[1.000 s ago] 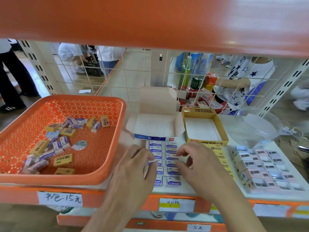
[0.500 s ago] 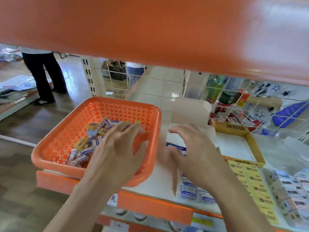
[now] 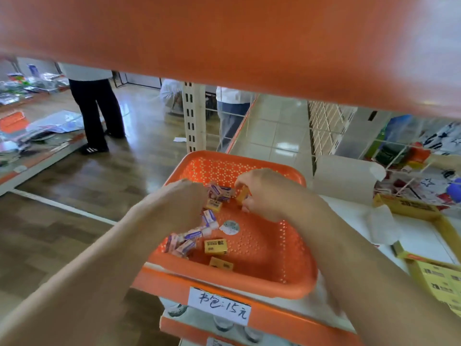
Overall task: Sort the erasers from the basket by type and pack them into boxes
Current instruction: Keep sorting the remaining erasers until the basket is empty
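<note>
The left forearm (image 3: pixel 99 258) and right forearm (image 3: pixel 361 258) are bare, as are the left hand (image 3: pixel 184 196) and right hand (image 3: pixel 264 193).

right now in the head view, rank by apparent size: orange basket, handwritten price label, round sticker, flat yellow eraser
1. orange basket
2. price label
3. flat yellow eraser and round sticker: too close to rank
</note>
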Motion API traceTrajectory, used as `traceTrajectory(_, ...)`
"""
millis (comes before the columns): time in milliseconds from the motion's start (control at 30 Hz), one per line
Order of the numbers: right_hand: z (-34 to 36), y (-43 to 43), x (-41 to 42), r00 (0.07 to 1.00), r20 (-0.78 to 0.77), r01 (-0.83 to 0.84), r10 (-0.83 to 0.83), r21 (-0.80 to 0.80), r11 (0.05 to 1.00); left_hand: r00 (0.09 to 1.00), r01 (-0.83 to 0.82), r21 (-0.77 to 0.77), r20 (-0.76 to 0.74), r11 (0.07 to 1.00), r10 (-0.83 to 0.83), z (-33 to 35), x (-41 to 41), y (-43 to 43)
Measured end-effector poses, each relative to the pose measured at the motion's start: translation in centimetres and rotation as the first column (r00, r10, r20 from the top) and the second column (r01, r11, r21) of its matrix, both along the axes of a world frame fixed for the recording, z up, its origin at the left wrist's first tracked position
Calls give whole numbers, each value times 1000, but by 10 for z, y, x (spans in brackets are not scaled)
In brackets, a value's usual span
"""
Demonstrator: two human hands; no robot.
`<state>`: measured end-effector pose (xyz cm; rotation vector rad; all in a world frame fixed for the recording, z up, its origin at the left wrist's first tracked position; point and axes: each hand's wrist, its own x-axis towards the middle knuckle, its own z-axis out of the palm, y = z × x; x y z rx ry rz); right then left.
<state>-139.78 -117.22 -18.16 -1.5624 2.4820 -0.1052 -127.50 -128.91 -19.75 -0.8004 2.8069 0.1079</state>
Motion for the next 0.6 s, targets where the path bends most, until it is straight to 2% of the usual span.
traceTrajectory(100,-4,-17,-3,999,-18,41,-39,119,992,976,133,-20,175,991,-127,-12,-25,-2)
traceTrajectory(167,-9,-26,-3,1000,5,23,-24,159,987,960,167,3,229,986,-163,-21,-35,1)
traceTrajectory(333,-23,-42,-4,998,70,-14,4,144,989,958,219,11,185,976,-217,-28,-35,2)
traceTrajectory(500,-37,-46,-2,990,139,-62,37,177,982,962,201,122,163,972,-219,-31,-32,-6)
traceTrajectory(600,-42,-44,-7,973,230,-55,15,165,985,966,185,90,167,979,-198,-32,-35,-7)
